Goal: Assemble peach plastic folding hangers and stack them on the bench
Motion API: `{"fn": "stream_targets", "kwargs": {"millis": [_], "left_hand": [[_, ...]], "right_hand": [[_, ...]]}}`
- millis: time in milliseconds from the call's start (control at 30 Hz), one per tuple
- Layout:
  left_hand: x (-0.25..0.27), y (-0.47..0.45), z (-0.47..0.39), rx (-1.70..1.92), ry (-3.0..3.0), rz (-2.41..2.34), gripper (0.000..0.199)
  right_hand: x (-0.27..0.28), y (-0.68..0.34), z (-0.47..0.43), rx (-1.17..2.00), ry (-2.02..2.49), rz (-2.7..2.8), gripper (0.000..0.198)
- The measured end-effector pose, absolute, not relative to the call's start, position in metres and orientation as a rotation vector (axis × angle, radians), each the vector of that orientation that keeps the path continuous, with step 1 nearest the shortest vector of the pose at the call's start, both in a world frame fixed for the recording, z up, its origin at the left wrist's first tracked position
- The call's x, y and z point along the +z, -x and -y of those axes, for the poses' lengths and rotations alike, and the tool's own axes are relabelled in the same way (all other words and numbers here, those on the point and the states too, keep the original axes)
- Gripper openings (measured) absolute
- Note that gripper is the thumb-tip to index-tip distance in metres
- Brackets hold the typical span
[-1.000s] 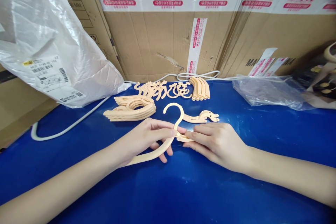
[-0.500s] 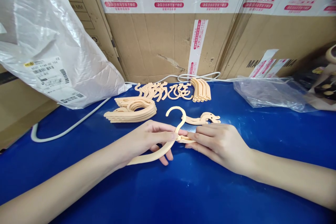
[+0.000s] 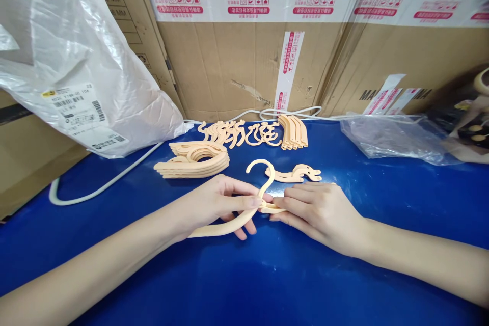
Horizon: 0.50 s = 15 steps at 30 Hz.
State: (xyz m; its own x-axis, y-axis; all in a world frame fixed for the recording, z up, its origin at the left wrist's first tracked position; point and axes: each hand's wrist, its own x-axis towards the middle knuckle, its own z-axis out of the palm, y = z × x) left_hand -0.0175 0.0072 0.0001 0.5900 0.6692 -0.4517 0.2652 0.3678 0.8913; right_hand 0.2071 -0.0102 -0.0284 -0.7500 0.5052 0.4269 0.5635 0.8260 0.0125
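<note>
A workshop or stockroom corner is suggested. Beyond the left hand [image 3: 223,199] and right hand [image 3: 324,214], large cardboard cartons [image 3: 225,66], sealed with printed tape [image 3: 282,5], are stood behind a blue table [image 3: 244,285]. Farther left, a plastic parcel bag [image 3: 114,61] is marked with a barcoded label [image 3: 82,112]. Past the hands, matching cream parts [image 3: 196,165] are grouped in rows and stacks.

A smooth, cream-coloured S-curved hanger piece [image 3: 229,227] is held hook uppermost, its lower curve sweeping left; a slim cream bar [image 3: 274,210] (mostly hidden) meets its middle.
</note>
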Motion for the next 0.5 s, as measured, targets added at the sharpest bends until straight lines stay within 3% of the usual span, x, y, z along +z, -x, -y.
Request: {"fn": "stream_targets", "kwargs": {"millis": [500], "left_hand": [[-0.002,0.0146,-0.0028,0.364,-1.226,-0.983,0.025]], "right_hand": [[-0.0292,-0.2082,0.0111,-0.17,0.784,2.61,0.035]]}}
